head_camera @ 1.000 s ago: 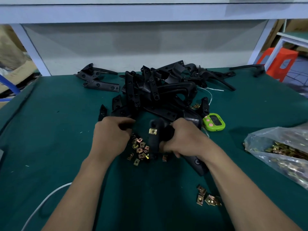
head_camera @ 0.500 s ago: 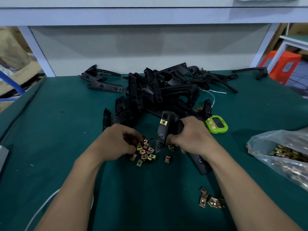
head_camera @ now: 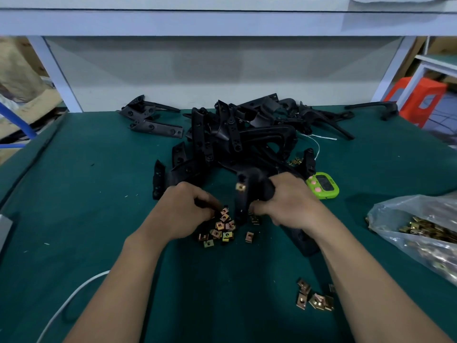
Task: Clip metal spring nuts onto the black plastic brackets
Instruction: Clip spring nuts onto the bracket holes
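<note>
One spring nut [head_camera: 240,187] sits on the bracket [head_camera: 241,206] the right hand [head_camera: 288,201] holds

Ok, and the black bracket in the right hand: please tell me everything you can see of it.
The bracket is a long, bent piece of matte black plastic. The right hand grips its middle, fingers curled round it. Its upper end stands raised, with a small hole and, just below, one brass-coloured spring nut clipped on. A narrow arm points down towards the loose nuts on the green mat. The other end runs under the wrist and lies on the mat.
</note>
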